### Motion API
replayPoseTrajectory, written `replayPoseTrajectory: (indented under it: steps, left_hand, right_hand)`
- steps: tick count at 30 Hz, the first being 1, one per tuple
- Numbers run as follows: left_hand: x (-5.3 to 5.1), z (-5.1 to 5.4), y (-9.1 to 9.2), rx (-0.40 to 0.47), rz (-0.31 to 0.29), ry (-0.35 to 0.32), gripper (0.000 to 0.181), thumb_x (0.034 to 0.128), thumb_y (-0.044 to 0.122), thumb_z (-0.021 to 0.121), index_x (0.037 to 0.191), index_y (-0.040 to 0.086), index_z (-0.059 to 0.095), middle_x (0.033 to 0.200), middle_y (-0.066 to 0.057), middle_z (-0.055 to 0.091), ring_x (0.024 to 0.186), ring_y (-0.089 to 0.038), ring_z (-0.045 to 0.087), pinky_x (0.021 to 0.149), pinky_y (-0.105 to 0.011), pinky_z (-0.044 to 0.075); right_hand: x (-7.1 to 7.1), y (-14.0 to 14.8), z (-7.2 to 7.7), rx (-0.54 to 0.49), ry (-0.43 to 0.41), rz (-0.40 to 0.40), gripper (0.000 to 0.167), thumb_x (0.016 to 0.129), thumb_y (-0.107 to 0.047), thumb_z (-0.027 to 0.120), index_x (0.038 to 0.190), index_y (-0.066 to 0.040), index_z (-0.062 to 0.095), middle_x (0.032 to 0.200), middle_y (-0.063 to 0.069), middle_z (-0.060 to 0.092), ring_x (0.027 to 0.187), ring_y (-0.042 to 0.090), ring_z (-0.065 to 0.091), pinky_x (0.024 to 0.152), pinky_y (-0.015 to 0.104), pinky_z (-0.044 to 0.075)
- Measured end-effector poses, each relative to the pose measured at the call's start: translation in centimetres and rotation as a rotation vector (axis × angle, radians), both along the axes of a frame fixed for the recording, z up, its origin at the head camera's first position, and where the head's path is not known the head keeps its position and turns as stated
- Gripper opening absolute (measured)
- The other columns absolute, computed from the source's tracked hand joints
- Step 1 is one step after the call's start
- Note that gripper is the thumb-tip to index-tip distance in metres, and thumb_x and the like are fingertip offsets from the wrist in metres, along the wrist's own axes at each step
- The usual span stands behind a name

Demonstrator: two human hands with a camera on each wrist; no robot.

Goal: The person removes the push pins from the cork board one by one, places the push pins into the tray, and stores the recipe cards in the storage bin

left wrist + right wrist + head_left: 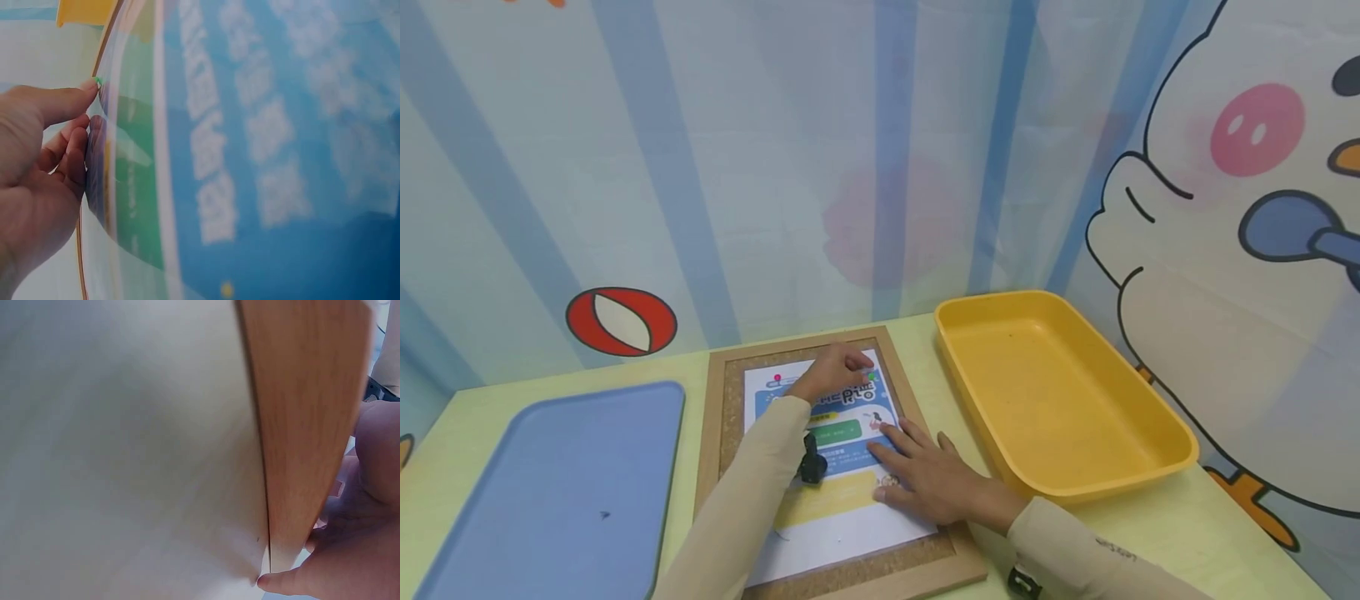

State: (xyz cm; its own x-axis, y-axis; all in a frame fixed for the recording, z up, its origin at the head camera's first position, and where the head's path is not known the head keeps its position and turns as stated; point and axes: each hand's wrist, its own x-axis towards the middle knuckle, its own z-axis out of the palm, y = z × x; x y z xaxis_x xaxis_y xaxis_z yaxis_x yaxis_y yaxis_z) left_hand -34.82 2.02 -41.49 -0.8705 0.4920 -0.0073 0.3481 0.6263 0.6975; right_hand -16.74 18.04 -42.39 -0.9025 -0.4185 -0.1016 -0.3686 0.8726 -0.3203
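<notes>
Left hand (835,372): thumb at green pin (871,377), pinching or pushing, I can't tell | right hand (936,479): spread across poster (842,537) | best pressed straight, poster held flat

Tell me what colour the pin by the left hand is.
Green; the pin by the left hand shows best in the head view.

From the near side of the corkboard (732,417), the head view faces forward and down. Close in, the left wrist view looks across its poster (281,250), sharing the green pin (97,80) with the head view; the right wrist view looks closely along its wooden frame (306,425).
</notes>
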Motion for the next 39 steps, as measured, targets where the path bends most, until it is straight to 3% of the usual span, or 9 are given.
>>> replayPoseTrajectory:
  steps: [16,28,39]
  left_hand:
    - [-0.84,-0.07,0.62,-0.011,0.009,0.003,0.019,0.0901,0.008,0.071,0.108,0.009,0.077,0.116,-0.01,0.069,0.102,-0.024,0.063,0.098,-0.043,0.051]
    - [-0.57,-0.41,0.73,-0.005,0.012,0.035,0.013,0.0891,0.011,0.073,0.101,0.008,0.076,0.108,-0.009,0.069,0.096,-0.023,0.063,0.094,-0.043,0.051]
    - [-0.37,-0.89,0.84,-0.004,0.034,0.025,0.008,0.0917,0.015,0.071,0.096,0.009,0.075,0.096,-0.006,0.07,0.085,-0.018,0.061,0.086,-0.037,0.052]
  right_hand:
    - [-0.26,0.16,0.13,0.011,0.014,-0.004,0.064,0.101,-0.055,0.044,0.156,-0.023,0.034,0.167,0.008,0.022,0.155,0.037,0.011,0.111,0.076,0.021]
    - [-0.1,0.01,0.32,0.006,0.017,0.005,0.064,0.101,-0.055,0.044,0.155,-0.022,0.036,0.166,0.009,0.024,0.154,0.038,0.014,0.109,0.076,0.023]
    - [-0.07,0.04,0.05,0.009,0.004,0.0,0.064,0.101,-0.055,0.044,0.156,-0.023,0.035,0.167,0.007,0.023,0.155,0.037,0.013,0.11,0.076,0.022]
